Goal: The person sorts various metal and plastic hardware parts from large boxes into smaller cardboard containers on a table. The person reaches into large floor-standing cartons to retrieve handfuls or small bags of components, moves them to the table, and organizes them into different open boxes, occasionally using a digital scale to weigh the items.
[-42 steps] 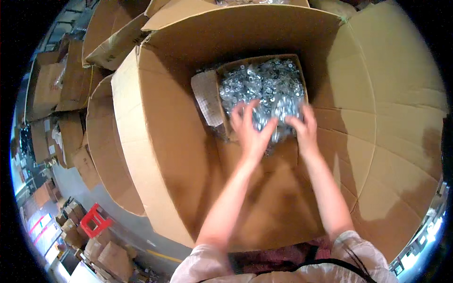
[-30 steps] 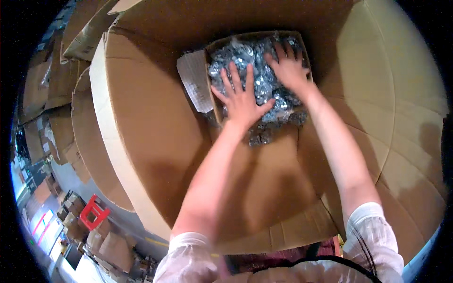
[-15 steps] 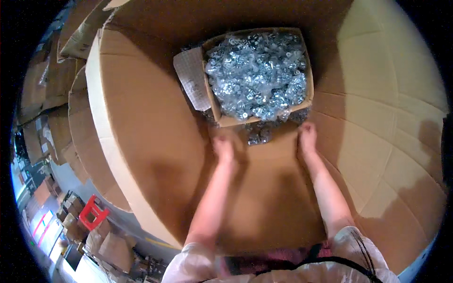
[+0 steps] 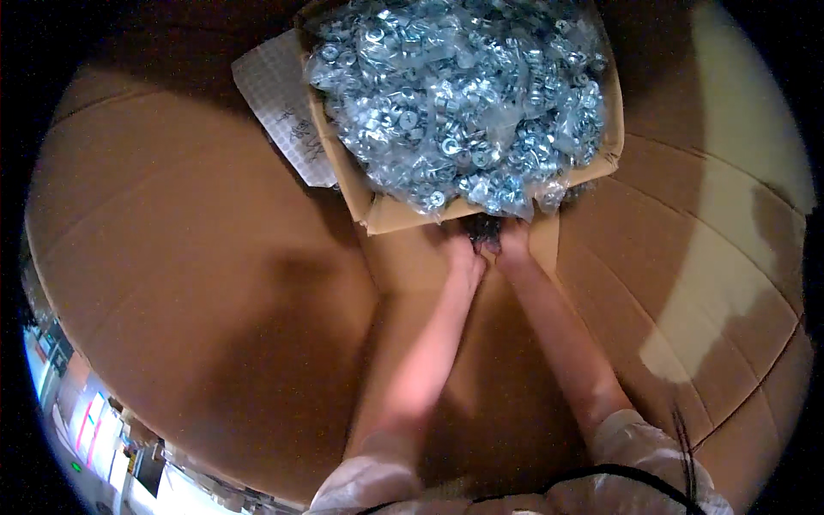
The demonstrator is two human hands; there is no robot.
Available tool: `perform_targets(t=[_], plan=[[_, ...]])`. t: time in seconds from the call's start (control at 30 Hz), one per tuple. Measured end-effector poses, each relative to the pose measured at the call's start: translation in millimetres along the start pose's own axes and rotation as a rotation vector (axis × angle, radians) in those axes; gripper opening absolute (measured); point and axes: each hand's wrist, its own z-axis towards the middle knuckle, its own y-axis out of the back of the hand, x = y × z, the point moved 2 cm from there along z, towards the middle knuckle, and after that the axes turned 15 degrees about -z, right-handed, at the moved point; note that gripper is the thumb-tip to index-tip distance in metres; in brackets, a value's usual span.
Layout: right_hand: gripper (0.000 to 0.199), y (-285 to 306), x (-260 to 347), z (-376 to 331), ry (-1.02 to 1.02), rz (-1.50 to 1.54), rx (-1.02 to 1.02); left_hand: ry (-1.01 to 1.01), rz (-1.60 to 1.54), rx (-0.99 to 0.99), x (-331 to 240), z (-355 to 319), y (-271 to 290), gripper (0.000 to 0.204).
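An inner cardboard box (image 4: 403, 217) is heaped with clear plastic bags (image 4: 468, 103) full of shiny metal screws and washers. Just below its near edge lies a small clear bag of metal parts (image 4: 483, 230), looking dark in the shade. My left hand (image 4: 464, 252) and my right hand (image 4: 514, 238) meet at this small bag, one on each side, and appear closed on it. The fingertips are partly hidden by the bag and the box edge.
Tall brown walls of a big carton (image 4: 189, 215) surround both arms. A white woven sheet (image 4: 283, 107) with dark handwriting hangs left of the inner box. Brightly lit clutter (image 4: 94, 429) shows beyond the carton at the lower left.
My hands, apart before, have come together at the small bag under the box's near edge. The view has moved closer, so the inner box looks larger.
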Motion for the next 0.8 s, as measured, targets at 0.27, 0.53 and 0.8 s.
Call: perform_targets(t=[0.27,0.53,0.8], plan=[[0.037,-18.5,10.2,-5.8,-0.051,0.173,0.246,-0.005,-0.054,-0.020,-47.5,13.4,19.5,0.034],[0.054,-3.4,-4.5,8.6,0.082,0.114,0.204,-0.096,-0.074,-0.085,-31.6,19.4,8.1,0.032],[0.040,-18.3,-0.6,-14.1,-0.051,0.166,0.392,-0.013,0.013,-0.011,-71.7,-57.2,-41.4,0.034]])
